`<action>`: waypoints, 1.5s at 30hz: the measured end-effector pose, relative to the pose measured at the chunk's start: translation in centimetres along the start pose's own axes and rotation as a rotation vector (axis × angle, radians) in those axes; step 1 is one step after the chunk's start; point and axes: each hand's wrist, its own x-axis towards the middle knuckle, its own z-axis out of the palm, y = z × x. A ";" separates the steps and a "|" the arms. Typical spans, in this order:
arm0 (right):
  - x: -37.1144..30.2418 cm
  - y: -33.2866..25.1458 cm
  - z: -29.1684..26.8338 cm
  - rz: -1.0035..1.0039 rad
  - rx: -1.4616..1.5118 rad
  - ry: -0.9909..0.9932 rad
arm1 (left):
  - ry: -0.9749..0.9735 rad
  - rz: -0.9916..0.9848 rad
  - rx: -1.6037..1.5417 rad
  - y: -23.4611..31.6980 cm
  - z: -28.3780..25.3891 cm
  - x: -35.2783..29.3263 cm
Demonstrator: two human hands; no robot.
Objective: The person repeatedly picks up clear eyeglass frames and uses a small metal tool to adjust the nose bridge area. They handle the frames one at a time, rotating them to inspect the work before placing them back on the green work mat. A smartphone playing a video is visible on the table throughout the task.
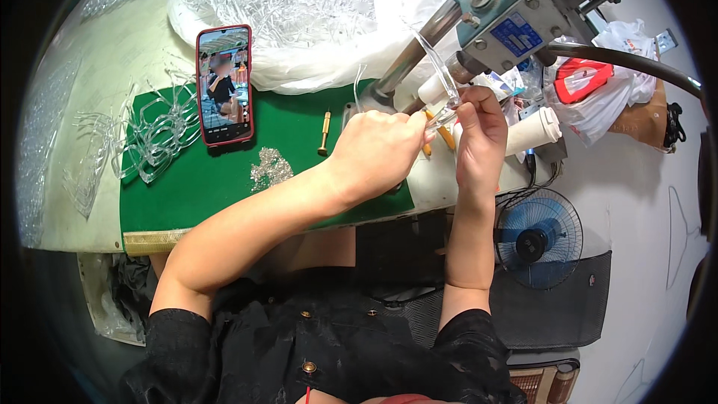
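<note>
Both my hands meet under the head of a green bench machine, fingers pinched around a clear plastic glasses part (443, 75). My left hand (380, 148) reaches across from the left, its fingers curled on the lower end. From the right, my right hand (480, 135) grips it between thumb and bent fingers. A long clear strip of it sticks up past my fingertips; the joint between my hands is partly hidden. On the green mat (299, 116) lie a brass-handled screwdriver (325, 133) and a small heap of tiny metal parts (270, 169).
The bench machine (497, 15) with its steel column stands close beyond my hands. Clear glasses frames (153, 142) and a red-cased phone (225, 86) lie left. A big bag of clear plastic strips (277, 0) fills the back. A white roll (535, 132) and fan (538, 239) are right.
</note>
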 end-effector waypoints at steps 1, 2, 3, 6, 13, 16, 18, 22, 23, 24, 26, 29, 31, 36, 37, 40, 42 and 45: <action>0.1 -0.1 -0.1 0.002 -0.003 -0.002 | 0.007 -0.006 0.000 0.1 0.1 0.2; 0.1 -0.1 -0.1 0.010 0.005 -0.017 | 0.009 -0.006 0.006 0.0 0.2 0.1; 0.1 0.0 -0.1 0.011 0.013 -0.016 | 0.011 -0.005 0.013 -0.1 0.3 0.0; 0.2 0.2 0.1 0.010 0.027 -0.020 | 0.011 -0.014 0.018 0.0 0.3 -0.1; 0.0 0.6 0.1 0.031 0.029 0.015 | 0.024 -0.018 0.012 -0.1 0.6 -0.4; 0.3 1.3 -0.1 0.053 0.009 0.056 | 0.021 -0.008 0.019 -0.8 1.5 -0.1; 0.4 1.3 -0.9 0.042 -0.039 0.086 | 0.010 -0.015 0.005 -0.5 2.0 0.4; 1.8 0.4 -2.3 -0.208 -0.061 0.282 | 0.067 -0.003 -0.050 -0.7 2.5 0.8; 2.9 -1.1 -3.0 -0.339 -0.076 0.321 | 0.064 -0.014 -0.036 -0.9 2.4 0.6; 4.4 -3.5 -4.7 -0.447 0.037 0.252 | 0.061 -0.022 -0.026 -1.1 2.4 0.6; 6.6 -9.3 -3.8 -0.569 0.071 0.216 | 0.054 -0.032 -0.024 -0.9 2.3 0.5; 6.3 -12.0 -1.7 -0.500 0.089 0.054 | 0.052 -0.055 -0.032 -0.8 2.6 0.3; 3.9 -8.9 -1.8 -0.730 0.156 0.149 | 0.062 -0.059 -0.067 -0.3 2.8 0.4; 3.0 -6.8 0.6 -0.834 0.114 0.218 | 0.088 -0.048 -0.027 -0.8 2.5 0.9; 2.8 -7.8 -1.0 -0.774 0.209 0.043 | 0.092 -0.027 -0.054 -0.7 2.5 1.2; 4.2 -10.3 0.2 -0.669 0.039 0.188 | 0.044 -0.036 -0.055 -1.2 1.7 0.4; 4.6 -10.0 0.7 -0.641 -0.119 0.335 | 0.019 -0.062 -0.103 -1.6 -0.4 -1.3; 1.4 -5.1 3.2 -0.580 -0.082 0.425 | 0.108 -0.141 -0.325 -3.6 -4.7 -7.4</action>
